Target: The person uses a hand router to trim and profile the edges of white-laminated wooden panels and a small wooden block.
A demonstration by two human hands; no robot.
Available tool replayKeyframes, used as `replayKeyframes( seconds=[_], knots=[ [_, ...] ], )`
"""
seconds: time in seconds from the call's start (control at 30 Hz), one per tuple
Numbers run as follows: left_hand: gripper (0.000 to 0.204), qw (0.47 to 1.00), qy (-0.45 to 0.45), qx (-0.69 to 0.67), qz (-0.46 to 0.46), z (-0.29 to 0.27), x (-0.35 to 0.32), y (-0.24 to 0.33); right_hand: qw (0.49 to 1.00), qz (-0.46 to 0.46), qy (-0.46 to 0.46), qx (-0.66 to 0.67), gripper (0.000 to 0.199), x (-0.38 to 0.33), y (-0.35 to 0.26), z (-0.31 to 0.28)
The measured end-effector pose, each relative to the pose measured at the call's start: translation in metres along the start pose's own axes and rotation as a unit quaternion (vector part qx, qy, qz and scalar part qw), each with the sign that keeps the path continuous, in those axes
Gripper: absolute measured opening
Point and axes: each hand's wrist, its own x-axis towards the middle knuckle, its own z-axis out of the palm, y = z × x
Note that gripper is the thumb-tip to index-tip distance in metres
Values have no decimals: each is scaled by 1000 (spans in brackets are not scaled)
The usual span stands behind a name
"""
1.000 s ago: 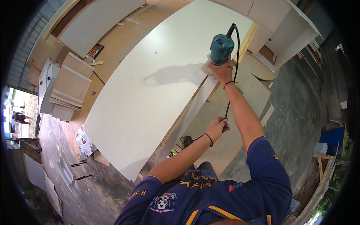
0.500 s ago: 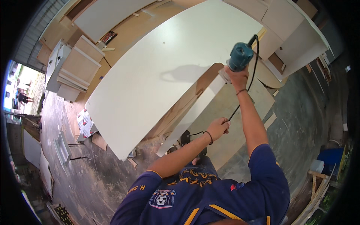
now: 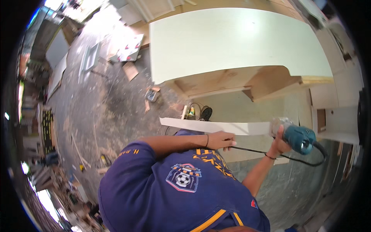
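The right hand [image 3: 279,144] has its fingers clenched around a teal handheld electric trimmer [image 3: 297,137], held at the end of a narrow white board strip [image 3: 216,126]. The left hand [image 3: 221,140], fingers curled, grips the trimmer's black power cord [image 3: 251,149] just below that strip, near a large pale panel [image 3: 232,42].

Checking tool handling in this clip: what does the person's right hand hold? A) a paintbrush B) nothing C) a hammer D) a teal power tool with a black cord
D: the right hand grips a teal power tool against the end of a white strip, while the left hand holds its black cord.
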Motion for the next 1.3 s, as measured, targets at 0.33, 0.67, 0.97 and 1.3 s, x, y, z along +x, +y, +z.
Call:
replayKeyframes(
  seconds=[0.33, 0.67, 0.97, 1.3],
  knots=[
    [48, 981, 70, -41, -175, 1, 2, 49, 999, -22, -34, -14, 68, -7, -42, -40],
    [41, 971, 18, 26, -238, -58, -69, -55, 997, 29, 64, -21, 64, -40, -85, -25],
    [54, 968, -122, 218, -31, -209, -200, -103, 998, 19, 55, 12, 67, -147, -238, 53],
    [41, 989, -46, 106, -91, -351, -341, -140, 963, 87, -218, 133, 66, -252, -459, 148]
  ],
)
